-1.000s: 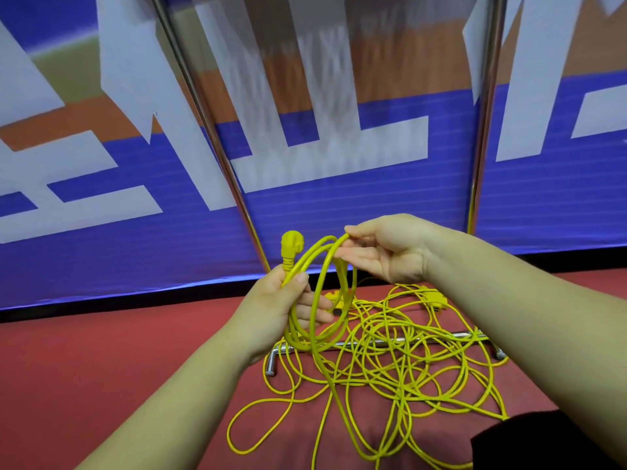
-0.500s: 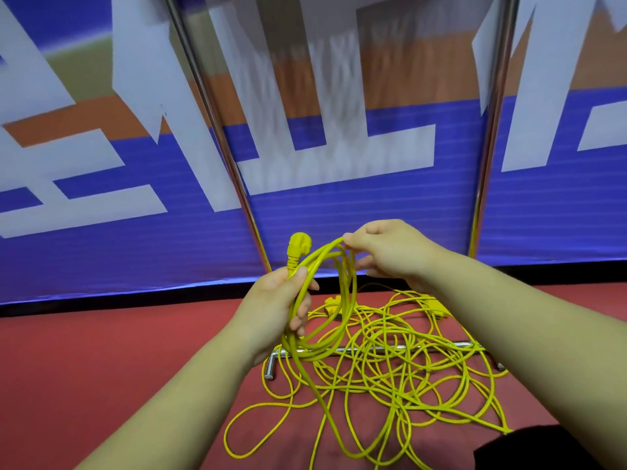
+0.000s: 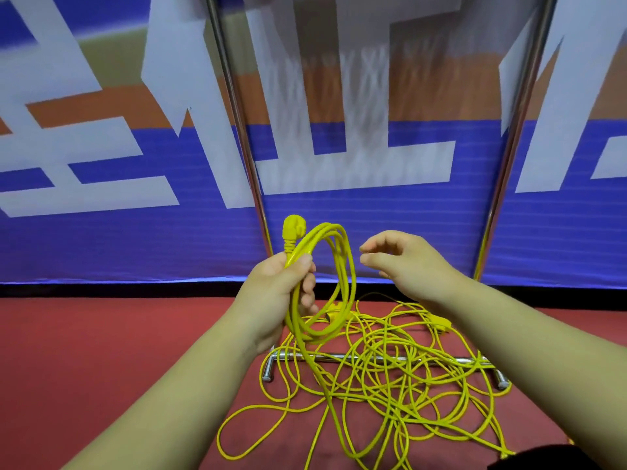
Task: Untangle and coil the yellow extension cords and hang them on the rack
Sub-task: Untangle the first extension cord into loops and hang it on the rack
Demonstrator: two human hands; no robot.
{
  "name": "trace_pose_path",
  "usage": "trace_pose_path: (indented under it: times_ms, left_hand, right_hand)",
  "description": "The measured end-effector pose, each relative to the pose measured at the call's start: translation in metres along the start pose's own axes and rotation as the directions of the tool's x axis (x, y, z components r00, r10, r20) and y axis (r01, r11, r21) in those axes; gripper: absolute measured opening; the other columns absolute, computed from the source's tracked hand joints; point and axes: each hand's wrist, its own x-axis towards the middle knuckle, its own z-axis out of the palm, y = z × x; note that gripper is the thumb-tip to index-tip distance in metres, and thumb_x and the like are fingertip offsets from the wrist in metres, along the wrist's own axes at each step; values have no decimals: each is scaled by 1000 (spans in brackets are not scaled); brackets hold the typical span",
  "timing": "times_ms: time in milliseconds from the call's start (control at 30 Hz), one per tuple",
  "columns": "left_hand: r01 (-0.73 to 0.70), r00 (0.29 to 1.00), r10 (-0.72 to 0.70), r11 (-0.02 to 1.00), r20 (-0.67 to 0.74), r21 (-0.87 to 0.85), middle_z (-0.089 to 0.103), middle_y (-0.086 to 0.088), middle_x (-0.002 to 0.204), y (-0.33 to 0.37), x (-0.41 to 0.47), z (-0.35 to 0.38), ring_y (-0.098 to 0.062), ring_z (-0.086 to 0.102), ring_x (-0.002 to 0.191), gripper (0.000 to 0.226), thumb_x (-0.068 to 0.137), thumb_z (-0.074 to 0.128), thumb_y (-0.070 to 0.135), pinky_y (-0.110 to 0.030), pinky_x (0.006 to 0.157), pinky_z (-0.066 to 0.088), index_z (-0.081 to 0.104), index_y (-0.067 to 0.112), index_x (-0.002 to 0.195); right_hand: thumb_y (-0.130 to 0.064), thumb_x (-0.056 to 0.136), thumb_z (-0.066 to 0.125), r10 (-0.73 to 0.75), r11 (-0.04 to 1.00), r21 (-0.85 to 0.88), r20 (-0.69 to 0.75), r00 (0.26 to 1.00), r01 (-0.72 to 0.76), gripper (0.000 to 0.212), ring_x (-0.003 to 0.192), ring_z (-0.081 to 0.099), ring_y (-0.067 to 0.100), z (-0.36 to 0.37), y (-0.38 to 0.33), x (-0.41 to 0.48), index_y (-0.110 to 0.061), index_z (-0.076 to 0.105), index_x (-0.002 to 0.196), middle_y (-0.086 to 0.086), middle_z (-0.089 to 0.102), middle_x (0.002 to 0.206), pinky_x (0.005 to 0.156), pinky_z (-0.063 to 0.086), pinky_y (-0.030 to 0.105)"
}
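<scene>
Head view.
- Left hand: clenched round a small coil of yellow extension cord, thumb on top. The loops stand upright at 3 o'clock of the fist.
- Plug: yellow, sticks up at 12 o'clock of the left hand.
- Right hand: released, fingers loosely curled, grasping nothing; at 3 o'clock of the coil, just beside it and apart.
- Loose cords: yellow tangle on the red floor, at 6 o'clock of both hands. One strand runs down into it from the coil.
- Rack base bar: chrome, under the tangle.
- Rack poles: chrome, rising toward 12 o'clock.
- Banner: blue and white, behind the poles.
</scene>
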Motion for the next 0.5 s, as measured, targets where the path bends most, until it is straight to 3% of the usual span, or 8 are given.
trace_pose_path:
  times_ms: [100, 167, 267, 367, 400, 500]
  left_hand:
    - [-35, 998, 33, 999, -52, -41, 43, 1, 62, 7, 1, -9, -10, 36, 45, 15, 103, 50, 19, -24, 45, 40, 52, 11, 92]
    - [-53, 996, 44, 993, -83, -108, 42, 2, 61, 13, 0, -15, -8, 33, 44, 15, 104, 50, 20, -21, 42, 35, 53, 12, 91]
    - [-71, 993, 47, 973, -112, -222, 39, 5, 58, 22, -3, -21, -6, 30, 42, 18, 103, 50, 22, -18, 41, 30, 54, 13, 89]
    - [-87, 990, 47, 943, -132, -321, 36, 5, 56, 30, -6, -25, -5, 29, 41, 19, 102, 51, 25, -17, 40, 28, 54, 15, 86]
    - [-92, 989, 47, 934, -138, -345, 35, 6, 56, 33, -7, -27, -5, 29, 40, 20, 101, 52, 27, -17, 40, 28, 53, 16, 85]
    - [-100, 988, 42, 912, -152, -398, 33, 8, 54, 40, -10, -34, -4, 28, 39, 22, 99, 54, 34, -17, 38, 29, 53, 19, 83]
  right_hand:
    - [-30, 76, 76, 31, 999, -17, 105, 994, -29, 20, 72, 58, 11, 4, 8, -6, -13, 71, 85, 1, 68, 76, 74, 47, 34]
    - [-38, 72, 75, 121, 991, -87, 323, 939, -98, 31, 77, 58, 15, 10, 18, -12, -11, 71, 87, 11, 69, 82, 75, 47, 34]
    - [-33, 84, 75, 257, 927, -375, 598, 759, -19, 20, 78, 57, 4, 27, 35, -23, -24, 72, 102, -3, 70, 93, 76, 45, 22]
    - [-37, 89, 72, 287, 890, -451, 672, 683, 70, 40, 96, 57, -5, 49, 42, -32, -30, 63, 127, -12, 67, 115, 90, 43, 15]
    - [-38, 89, 71, 265, 902, -424, 699, 665, 86, 42, 93, 57, -9, 58, 42, -34, -30, 62, 129, -19, 67, 109, 89, 43, 14]
    - [-29, 94, 66, 275, 920, -388, 747, 605, 62, 25, 61, 50, -12, 79, 43, -39, -23, 68, 118, -28, 60, 67, 65, 36, 7]
